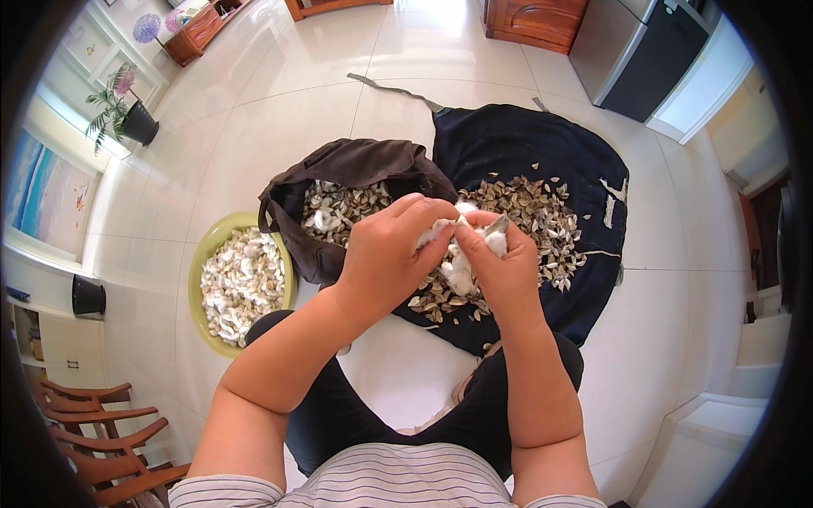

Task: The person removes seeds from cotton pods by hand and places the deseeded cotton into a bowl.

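Observation:
My left hand (387,254) and my right hand (505,270) meet in front of me, pinching white cotton fibre (458,274) between the fingertips. A dry, pointed husk piece (500,223) sticks up by my right fingers. Beneath the hands, a heap of brown cotton boll husks (556,235) lies on a dark navy cloth (597,298). Just beyond my left hand is a dark brown cloth bag (368,159), its mouth showing unopened-looking bolls and white tufts (330,213). Left of it stands a yellow-green basin (197,298) filled with whitish cotton pieces (241,286).
Pale glossy tiles (286,108) make up the floor. Wooden chairs (108,444) stand at the lower left, and a potted plant (136,120) is at the upper left. A refrigerator (610,57) and a wooden cabinet (540,22) stand at the far side. Cloth straps (400,90) trail from the navy cloth.

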A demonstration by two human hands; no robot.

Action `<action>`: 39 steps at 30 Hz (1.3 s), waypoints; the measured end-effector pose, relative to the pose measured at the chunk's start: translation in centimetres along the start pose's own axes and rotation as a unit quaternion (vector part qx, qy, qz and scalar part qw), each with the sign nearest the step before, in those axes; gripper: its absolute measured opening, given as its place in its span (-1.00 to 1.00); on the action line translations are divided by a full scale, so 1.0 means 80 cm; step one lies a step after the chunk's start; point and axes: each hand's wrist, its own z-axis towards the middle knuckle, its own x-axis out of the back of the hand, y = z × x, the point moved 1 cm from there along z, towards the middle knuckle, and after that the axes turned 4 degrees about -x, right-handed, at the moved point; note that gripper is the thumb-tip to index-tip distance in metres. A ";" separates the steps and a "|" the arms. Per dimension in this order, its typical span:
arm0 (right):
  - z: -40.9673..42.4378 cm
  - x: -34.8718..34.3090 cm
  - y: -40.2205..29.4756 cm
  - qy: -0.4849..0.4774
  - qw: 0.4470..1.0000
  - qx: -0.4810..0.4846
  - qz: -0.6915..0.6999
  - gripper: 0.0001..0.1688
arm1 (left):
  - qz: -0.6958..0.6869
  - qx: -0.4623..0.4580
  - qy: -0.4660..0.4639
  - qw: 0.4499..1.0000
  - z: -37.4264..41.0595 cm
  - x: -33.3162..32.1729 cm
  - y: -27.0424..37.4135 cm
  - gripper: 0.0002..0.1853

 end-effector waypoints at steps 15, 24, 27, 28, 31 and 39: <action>-0.002 0.002 0.000 0.006 0.999 0.021 -0.037 -0.80 | -0.056 0.064 0.010 0.996 0.002 -0.004 -0.004 -0.89; 0.011 0.034 -0.019 0.150 0.985 0.071 -0.047 -0.76 | -0.085 0.167 0.026 0.982 0.003 0.004 -0.017 -0.94; 0.013 0.048 -0.027 0.185 0.979 0.080 -0.005 -0.74 | -0.086 0.177 -0.013 0.980 0.000 -0.003 -0.035 -0.94; 0.013 0.048 -0.027 0.186 0.979 0.083 0.001 -0.74 | -0.086 0.174 -0.021 0.981 -0.002 -0.006 -0.043 -0.94; 0.012 0.048 -0.027 0.185 0.979 0.088 0.016 -0.74 | -0.102 0.165 -0.037 0.980 -0.006 -0.016 -0.065 -0.92; 0.008 0.044 -0.023 0.161 0.983 0.089 0.017 -0.77 | -0.093 0.193 -0.072 0.974 -0.001 -0.020 -0.060 -0.90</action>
